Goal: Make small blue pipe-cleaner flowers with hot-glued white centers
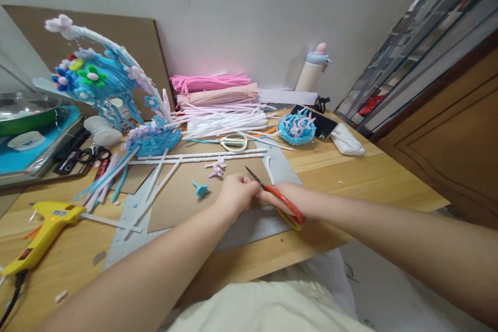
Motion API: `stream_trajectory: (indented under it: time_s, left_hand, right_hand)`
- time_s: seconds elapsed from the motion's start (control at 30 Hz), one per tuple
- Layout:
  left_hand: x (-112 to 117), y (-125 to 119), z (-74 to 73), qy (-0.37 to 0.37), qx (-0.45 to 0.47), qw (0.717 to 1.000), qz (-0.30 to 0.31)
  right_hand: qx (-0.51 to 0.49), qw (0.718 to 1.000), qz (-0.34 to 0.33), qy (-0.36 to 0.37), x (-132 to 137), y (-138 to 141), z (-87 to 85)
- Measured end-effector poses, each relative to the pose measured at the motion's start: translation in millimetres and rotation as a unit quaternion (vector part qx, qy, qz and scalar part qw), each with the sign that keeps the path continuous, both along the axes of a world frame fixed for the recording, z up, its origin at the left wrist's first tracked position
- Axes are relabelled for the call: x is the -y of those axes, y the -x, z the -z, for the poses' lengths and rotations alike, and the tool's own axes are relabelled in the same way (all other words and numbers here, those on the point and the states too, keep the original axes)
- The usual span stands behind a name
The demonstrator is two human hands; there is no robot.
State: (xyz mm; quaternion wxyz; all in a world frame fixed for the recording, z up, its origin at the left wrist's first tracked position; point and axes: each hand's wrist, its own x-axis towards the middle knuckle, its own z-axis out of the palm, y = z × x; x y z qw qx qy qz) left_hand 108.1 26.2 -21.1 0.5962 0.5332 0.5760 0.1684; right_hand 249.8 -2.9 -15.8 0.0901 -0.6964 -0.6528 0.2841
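Observation:
Over the cardboard sheet (175, 218), my two hands meet with fingertips close together. My left hand (236, 193) is closed in a pinch; whatever it holds is hidden behind the fingers. In my right hand (271, 198) is a pair of scissors (283, 201) with red and yellow handles, its dark blades pointing up and left. A small blue pipe-cleaner flower (201, 189) lies left of my left hand. Two small lilac pipe-cleaner flowers (218, 165) lie just beyond it. Long white fuzzy strips (202, 156) stretch across the sheet's far side.
A yellow glue gun (52, 228) lies at left, near a blue flower-decorated pipe-cleaner piece (155, 137) with a tall arch. Pipe-cleaner bundles (218, 96), white-handled scissors (234, 142), a round blue piece (298, 128), a phone (319, 123) and a bottle (311, 72) stand farther back.

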Motion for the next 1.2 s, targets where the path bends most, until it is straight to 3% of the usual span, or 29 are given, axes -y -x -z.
stream_trajectory:
  time_s: [0.17,0.3,0.43,0.53,0.57,0.63,0.73,0.8,0.87,0.93,1.2]
  left_hand:
    - [13.3,33.0,-16.7,-0.052,0.068,0.996,0.0]
    - [23.1,63.4,-27.7,-0.076,0.107,0.991,-0.017]
    - [31.7,100.9,-20.5,-0.077,0.101,0.991,-0.032]
    - [40.2,132.8,-11.1,-0.123,-0.014,0.992,0.01]
    - [43.1,142.1,-9.6,-0.164,-0.083,0.982,0.044]
    - [48.0,156.0,-9.6,-0.278,-0.22,0.926,0.13]
    - [51.7,164.0,-14.6,-0.421,-0.384,0.784,0.248]
    - [52.6,163.3,-17.3,-0.468,-0.429,0.702,0.322]
    - [53.1,161.2,-17.4,-0.486,-0.435,0.656,0.38]
    - [53.5,159.9,-15.2,-0.488,-0.433,0.641,0.405]
    - [48.8,155.5,-12.7,-0.479,-0.433,0.631,0.429]
  right_hand:
    - [0.151,0.988,-0.04,0.012,-10.3,-18.8,-7.8]
    - [0.232,0.972,-0.043,-0.008,-11.2,-16.4,-9.1]
    - [0.272,0.962,-0.025,-0.023,-3.2,-8.0,-9.8]
    - [0.242,0.969,-0.008,-0.056,10.0,-4.7,-10.5]
    - [0.213,0.975,0.0,-0.066,15.2,-4.2,-9.8]
    - [0.148,0.985,0.016,-0.081,25.4,-3.6,-6.1]
    - [0.072,0.991,0.025,-0.112,37.5,-3.0,3.7]
    - [0.036,0.989,0.027,-0.14,42.5,-2.7,10.2]
    - [0.012,0.986,0.027,-0.163,45.7,-2.6,14.5]
    - [-0.003,0.984,0.024,-0.175,47.8,-2.8,16.2]
    - [-0.006,0.987,0.019,-0.157,53.9,-1.4,19.2]
